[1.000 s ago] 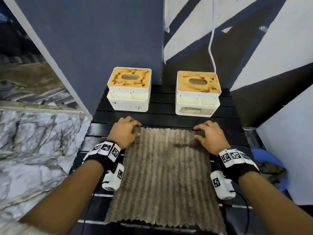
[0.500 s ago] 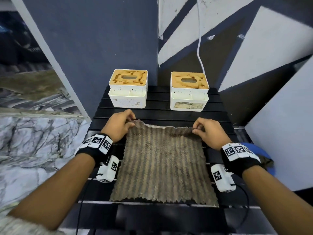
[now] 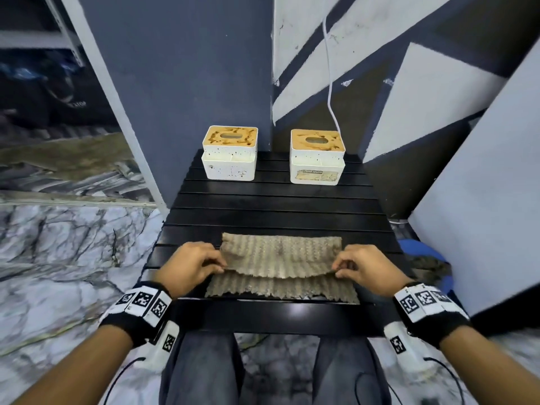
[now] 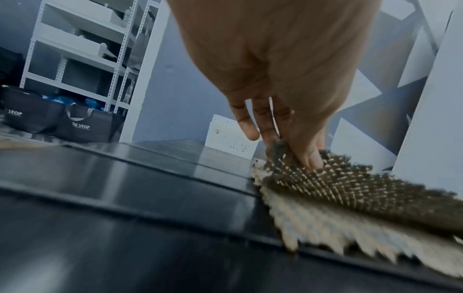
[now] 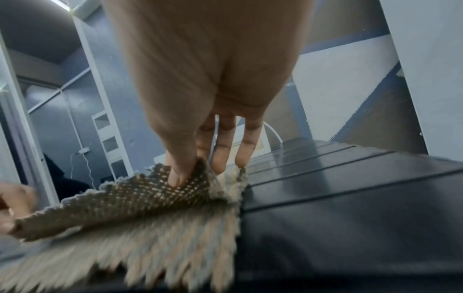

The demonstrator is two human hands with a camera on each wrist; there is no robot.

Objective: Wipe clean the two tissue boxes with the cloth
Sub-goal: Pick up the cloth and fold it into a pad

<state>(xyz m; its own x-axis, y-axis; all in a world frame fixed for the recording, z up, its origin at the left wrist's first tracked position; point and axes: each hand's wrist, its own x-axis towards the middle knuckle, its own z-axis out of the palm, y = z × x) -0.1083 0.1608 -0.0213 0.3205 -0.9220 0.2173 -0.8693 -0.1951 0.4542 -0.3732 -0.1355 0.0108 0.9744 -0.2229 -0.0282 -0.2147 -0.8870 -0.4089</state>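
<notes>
Two white tissue boxes with stained orange-brown tops stand at the far end of the black slatted table [image 3: 277,206]: the left box [image 3: 230,153] and the right box [image 3: 317,156]. A brown waffle-weave cloth [image 3: 280,258] lies near the table's front edge, folded over on itself. My left hand [image 3: 193,267] pinches the folded flap's left corner; thumb and fingers on the cloth [image 4: 325,178] show in the left wrist view. My right hand [image 3: 365,268] pinches the right corner, its thumb on the cloth [image 5: 140,200] in the right wrist view.
A dark blue wall corner rises right behind the boxes, with a white cable [image 3: 330,83] hanging above the right box. A white panel [image 3: 482,185] stands close on the right, a blue object [image 3: 420,252] beside the table. Marble floor [image 3: 58,258] lies left. My knees sit under the front edge.
Both hands lifted the cloth's far edge and drew it toward me, folding the cloth over itself. My head moved back, so the boxes look farther off.
</notes>
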